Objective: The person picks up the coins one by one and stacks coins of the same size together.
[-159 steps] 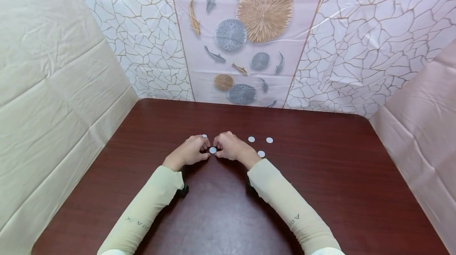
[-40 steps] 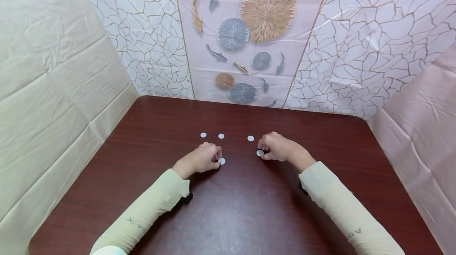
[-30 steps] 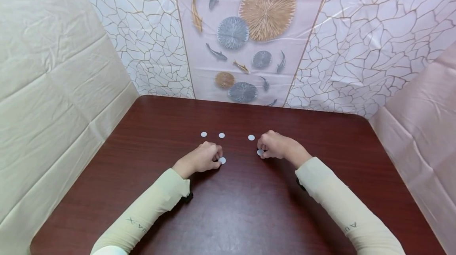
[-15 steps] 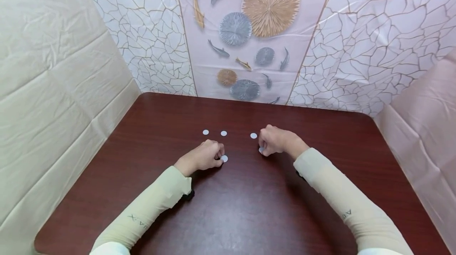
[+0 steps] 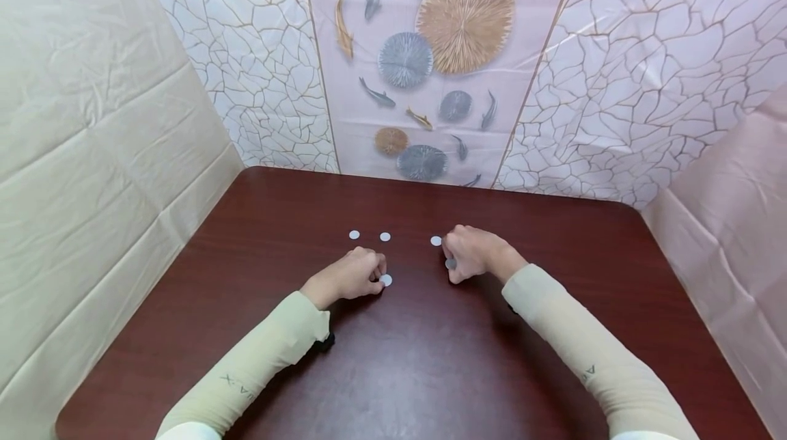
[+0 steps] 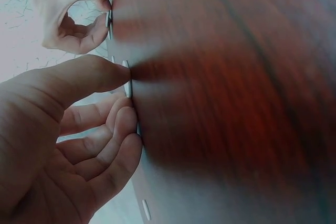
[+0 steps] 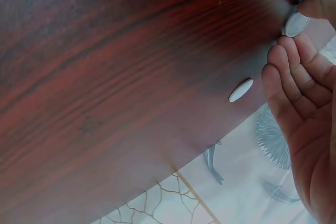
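In the head view my left hand is on the left-centre of the table, its thumb and fingers pinching the edges of a round pale coin that lies flat. The left wrist view shows the thumb on that coin's rim and the fingertips at the tabletop. Farther right, my right hand pinches another coin between thumb and fingers. This coin looks silvery and tilted in the right wrist view. Its lower edge seems close to the table; whether it touches cannot be told.
Behind the left hand lie two more coins, the outer one and the inner one. Another coin lies just left of the right hand's knuckles. The brown table meets a patterned cloth backdrop.
Both hands were together at one central coin; they are now apart, each at its own coin. Lately the right hand's coin has tipped up from flat, while the left hand has stayed put.
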`<state>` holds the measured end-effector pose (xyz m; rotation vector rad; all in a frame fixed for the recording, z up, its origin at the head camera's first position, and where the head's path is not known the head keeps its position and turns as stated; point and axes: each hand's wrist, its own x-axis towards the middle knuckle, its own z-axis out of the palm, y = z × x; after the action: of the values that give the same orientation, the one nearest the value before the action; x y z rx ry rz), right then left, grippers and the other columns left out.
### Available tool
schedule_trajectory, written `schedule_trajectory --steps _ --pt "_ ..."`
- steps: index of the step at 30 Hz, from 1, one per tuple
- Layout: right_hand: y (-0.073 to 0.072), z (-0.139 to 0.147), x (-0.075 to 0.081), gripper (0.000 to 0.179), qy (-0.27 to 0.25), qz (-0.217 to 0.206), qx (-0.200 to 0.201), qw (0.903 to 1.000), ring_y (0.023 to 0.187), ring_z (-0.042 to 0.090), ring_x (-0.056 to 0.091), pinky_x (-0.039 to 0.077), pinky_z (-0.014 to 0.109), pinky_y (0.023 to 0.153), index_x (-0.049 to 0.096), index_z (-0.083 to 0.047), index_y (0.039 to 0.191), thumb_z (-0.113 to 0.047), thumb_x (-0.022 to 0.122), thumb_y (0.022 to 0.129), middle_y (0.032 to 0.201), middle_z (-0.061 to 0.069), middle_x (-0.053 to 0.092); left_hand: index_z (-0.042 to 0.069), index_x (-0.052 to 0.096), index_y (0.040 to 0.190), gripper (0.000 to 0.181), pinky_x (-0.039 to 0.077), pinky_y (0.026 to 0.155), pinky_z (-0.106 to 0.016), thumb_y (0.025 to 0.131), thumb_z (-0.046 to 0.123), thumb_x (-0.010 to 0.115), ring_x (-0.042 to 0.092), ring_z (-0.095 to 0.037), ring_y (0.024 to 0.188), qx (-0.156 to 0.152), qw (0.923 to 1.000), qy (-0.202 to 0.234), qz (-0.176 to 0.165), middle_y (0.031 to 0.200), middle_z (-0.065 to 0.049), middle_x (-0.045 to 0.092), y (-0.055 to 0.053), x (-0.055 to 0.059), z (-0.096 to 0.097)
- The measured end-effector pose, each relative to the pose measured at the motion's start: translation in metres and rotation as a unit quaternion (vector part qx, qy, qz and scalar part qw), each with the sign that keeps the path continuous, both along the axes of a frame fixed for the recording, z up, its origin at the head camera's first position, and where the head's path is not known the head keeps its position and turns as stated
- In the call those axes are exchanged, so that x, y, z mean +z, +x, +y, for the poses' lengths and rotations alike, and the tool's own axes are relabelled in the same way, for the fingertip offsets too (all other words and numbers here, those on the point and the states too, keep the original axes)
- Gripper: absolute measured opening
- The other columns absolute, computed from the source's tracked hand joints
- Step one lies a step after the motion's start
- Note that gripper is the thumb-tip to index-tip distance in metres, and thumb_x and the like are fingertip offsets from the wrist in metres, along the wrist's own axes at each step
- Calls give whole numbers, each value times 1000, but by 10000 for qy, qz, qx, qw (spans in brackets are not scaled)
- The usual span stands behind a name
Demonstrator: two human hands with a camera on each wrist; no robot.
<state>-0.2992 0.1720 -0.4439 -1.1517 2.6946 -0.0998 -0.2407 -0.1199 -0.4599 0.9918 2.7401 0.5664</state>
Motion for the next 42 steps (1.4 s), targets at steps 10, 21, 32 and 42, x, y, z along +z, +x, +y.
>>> schedule_trajectory --steps 10,21,32,42 --pt "4 4 -2 17 -713 -43 -251 9971 65 2 57 51 21 63 68 -15 83 -19 80 72 75 -8 66 6 71 101 11 59 82 -27 93 11 76 73 -17 94 21 10000 28 11 98 -7 76 2 1 0" --pt "11 -6 1 16 -1543 78 133 9879 73 4 61 54 20 68 68 -16 83 -16 79 71 79 -7 66 4 72 102 12 59 82 -26 93 11 75 73 -16 94 18 10000 35 44 99 -7 75 2 3 0" --pt "16 -29 5 17 -1641 -266 235 9858 77 4 62 55 21 73 69 -16 87 -16 80 74 83 -7 67 6 72 100 11 58 81 -25 91 12 76 73 -15 92 12 9999 25 147 96 -6 75 2 0 -1" --pt "21 -58 8 17 -1543 -376 368 9866 81 7 65 56 20 75 70 -14 91 -16 81 77 87 -5 69 6 72 100 12 60 79 -27 91 11 77 74 -16 91 41 9999 67 133 96 -7 75 1 -1 0"
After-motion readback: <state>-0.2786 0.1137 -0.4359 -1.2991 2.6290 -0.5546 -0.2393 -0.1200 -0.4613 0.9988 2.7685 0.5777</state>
